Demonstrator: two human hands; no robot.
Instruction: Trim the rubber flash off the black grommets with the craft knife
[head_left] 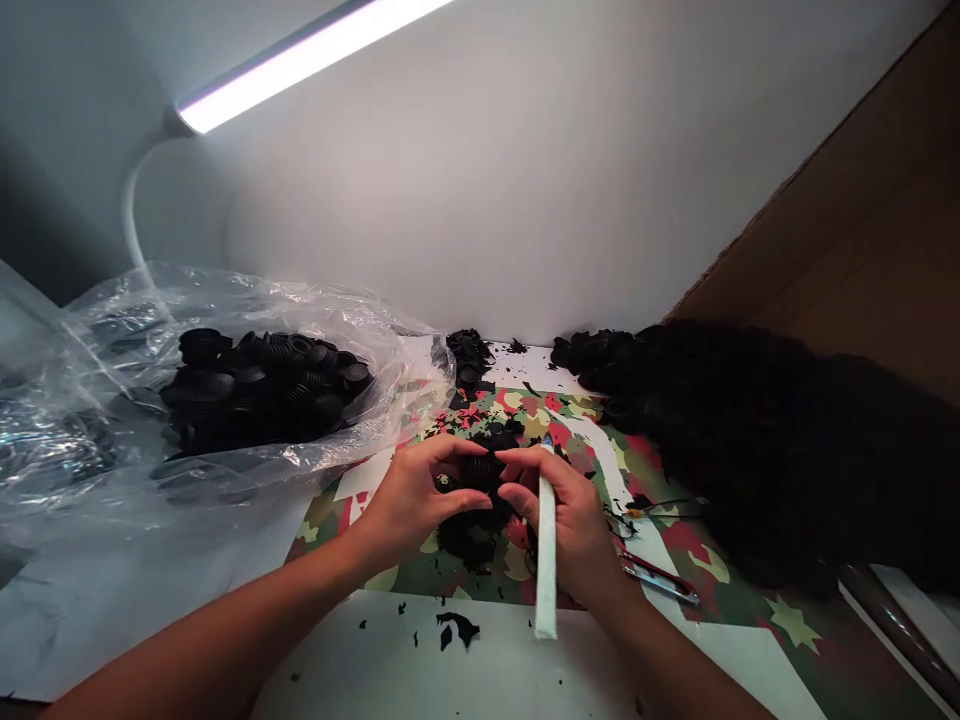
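Observation:
At the middle of the table, a black ribbed rubber part (pixel 482 472) sits between my two hands. My left hand (pixel 431 485) curves its thumb and forefinger around its left side. My right hand (pixel 562 505) has its thumb and fingertips at the part's right side. A long, flat white-wrapped stick-like tool (pixel 546 560) with a bluish upper end is also in my right hand, pointing down toward me. Its working end cannot be made out. Black scraps (pixel 469 540) lie under and around the hands.
A clear plastic bag (pixel 390 310) holds black ribbed parts (pixel 255 385) at left. A large black heap (pixel 750 430) lies at right, beside cardboard (pixel 847 220). A red-and-silver cutter (pixel 660 577) rests on the camouflage-patterned sheet (pixel 720 565). A lamp (pixel 315 60) shines above.

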